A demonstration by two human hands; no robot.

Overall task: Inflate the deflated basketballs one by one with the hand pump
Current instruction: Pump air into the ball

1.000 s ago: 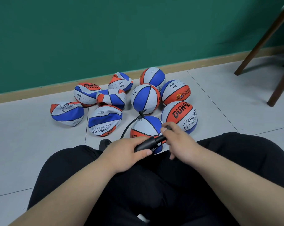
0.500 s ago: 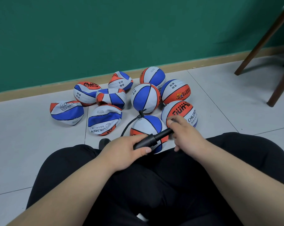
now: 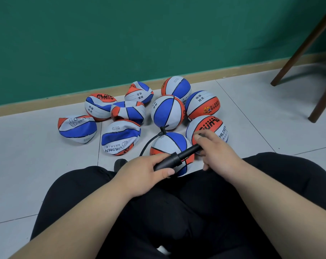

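A black hand pump (image 3: 177, 157) lies across my lap edge, above a rounded blue, white and orange basketball (image 3: 167, 144). My left hand (image 3: 145, 172) grips the pump's barrel. My right hand (image 3: 214, 150) grips the pump's handle, with the black shaft drawn out between the hands. A black hose (image 3: 152, 141) curves from the pump to the valve on top of that ball. Several crumpled deflated balls (image 3: 119, 137) lie to the left; round balls (image 3: 167, 113) sit behind and to the right.
My crossed legs in black trousers (image 3: 195, 212) fill the lower frame on a pale tiled floor (image 3: 27, 165). A green wall (image 3: 121, 34) with a tan skirting runs behind the balls. Dark wooden chair legs (image 3: 304, 45) stand at the right.
My right hand has drawn the pump handle outward to the right, away from my left hand, so more of the shaft shows. The left hand and the balls have stayed put.
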